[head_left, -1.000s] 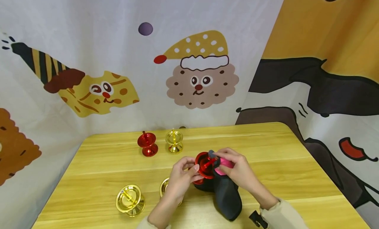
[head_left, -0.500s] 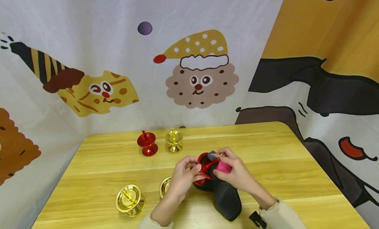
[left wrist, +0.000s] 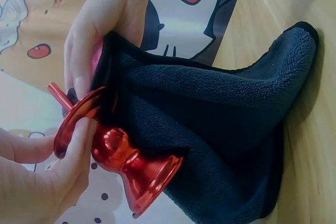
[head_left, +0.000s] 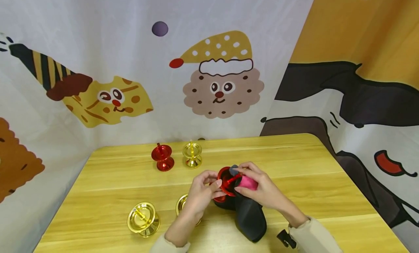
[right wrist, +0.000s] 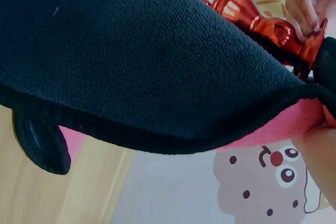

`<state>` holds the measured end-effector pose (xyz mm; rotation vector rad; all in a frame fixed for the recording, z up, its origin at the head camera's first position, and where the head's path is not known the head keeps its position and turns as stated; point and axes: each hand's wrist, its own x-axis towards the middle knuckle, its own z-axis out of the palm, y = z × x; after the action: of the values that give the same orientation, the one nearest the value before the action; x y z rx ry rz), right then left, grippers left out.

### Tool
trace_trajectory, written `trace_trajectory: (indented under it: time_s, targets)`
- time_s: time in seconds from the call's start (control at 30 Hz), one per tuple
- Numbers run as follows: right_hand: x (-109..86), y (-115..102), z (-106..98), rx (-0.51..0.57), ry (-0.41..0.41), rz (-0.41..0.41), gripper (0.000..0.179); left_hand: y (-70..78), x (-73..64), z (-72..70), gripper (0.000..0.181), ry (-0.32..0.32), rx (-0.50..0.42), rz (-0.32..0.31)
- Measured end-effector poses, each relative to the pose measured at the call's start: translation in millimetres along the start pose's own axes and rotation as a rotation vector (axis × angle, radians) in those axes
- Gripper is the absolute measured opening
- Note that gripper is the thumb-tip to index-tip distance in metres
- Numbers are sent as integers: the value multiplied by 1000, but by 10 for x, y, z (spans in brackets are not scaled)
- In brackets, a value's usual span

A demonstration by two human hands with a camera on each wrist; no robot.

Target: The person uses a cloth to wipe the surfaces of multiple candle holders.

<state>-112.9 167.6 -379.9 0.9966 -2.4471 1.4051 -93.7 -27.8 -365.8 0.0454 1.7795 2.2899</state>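
Observation:
My left hand [head_left: 202, 195] holds a shiny red candle holder [left wrist: 149, 177] tilted, thumb and fingers at the rim of its dish. A thin red rod [left wrist: 59, 96] rises from the middle of that dish. My right hand [head_left: 263, 187] grips a bunched cleaning cloth [left wrist: 210, 95], dark fleece on one face and pink on the other, and presses it at the dish. Below the hands the cloth hangs in folds alongside the foot of the candle holder. In the right wrist view the cloth covers much of the scene, and only part of the right hand shows.
Another red candle holder [head_left: 163, 157] and a gold candle holder [head_left: 192, 155] stand at the back of the wooden table [head_left: 294, 158]. Nearer are a second gold one [head_left: 144, 220] at left and a third [head_left: 181, 203] partly behind the left forearm. A printed curtain [head_left: 131, 38] hangs behind.
The right fingers and the cloth shift slightly around the dish and rod, while the left hand keeps its hold on the red candle holder. The head view tilts a little.

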Motion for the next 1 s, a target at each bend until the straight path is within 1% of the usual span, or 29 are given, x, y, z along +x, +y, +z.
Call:
trace_trajectory:
  time_s: [0.1,0.23,0.33,0.5,0.73,0.9,1.0]
  targets:
    - [14,-5,-5,-28,9,3,42,9,5,10,17,-3,5,-2]
    - [43,-13,21,-82,40,-23,39,6,1,32,17,-16,22,5]
    - [55,-9,43,-81,35,-23,37,-13,3,41,17,-20,37,9]
    - [54,23,47,-34,-7,-11,33,-44,25,40,17,-22,45,4]
    - [56,73,18,-8,-43,-27,26,-64,59,37,18,-22,43,1]
    - [70,73,6,38,-24,-95,24,-54,68,48,20,-30,38,-1]
    - [95,-7,-20,78,-20,-144,24,-49,71,55,21,-37,36,-5]
